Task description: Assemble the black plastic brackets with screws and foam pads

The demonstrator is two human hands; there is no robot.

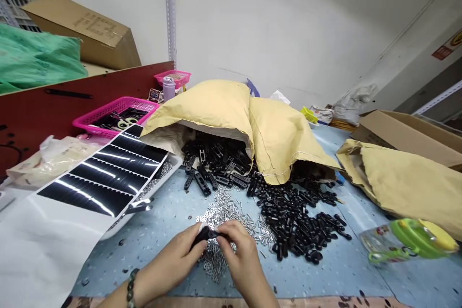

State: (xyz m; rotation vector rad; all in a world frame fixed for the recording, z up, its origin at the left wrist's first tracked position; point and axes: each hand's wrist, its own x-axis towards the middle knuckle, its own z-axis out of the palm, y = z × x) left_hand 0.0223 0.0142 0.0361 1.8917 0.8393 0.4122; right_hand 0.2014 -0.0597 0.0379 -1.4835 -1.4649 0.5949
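Observation:
Low over the blue table, my left hand (182, 251) has its fingers closed round a small black plastic part (202, 236). My right hand (240, 249) pinches the other end of the black piece, so both hands meet on it. Whether it is one part or two joined is hard to tell. Beneath and behind my hands spreads a pile of small silver screws and nuts (227, 207). Right of them lies a heap of small black parts (299, 221). Longer slotted black parts (216, 154) spill from the mouth of a paper sack (212, 101).
A second paper sack (276, 139) lies beside the first. On the left are a white tray (176, 161) under a black-striped sheet (119, 168) and a pink basket (108, 110). A green-lidded bottle (407, 240) and another sack (407, 178) are at right.

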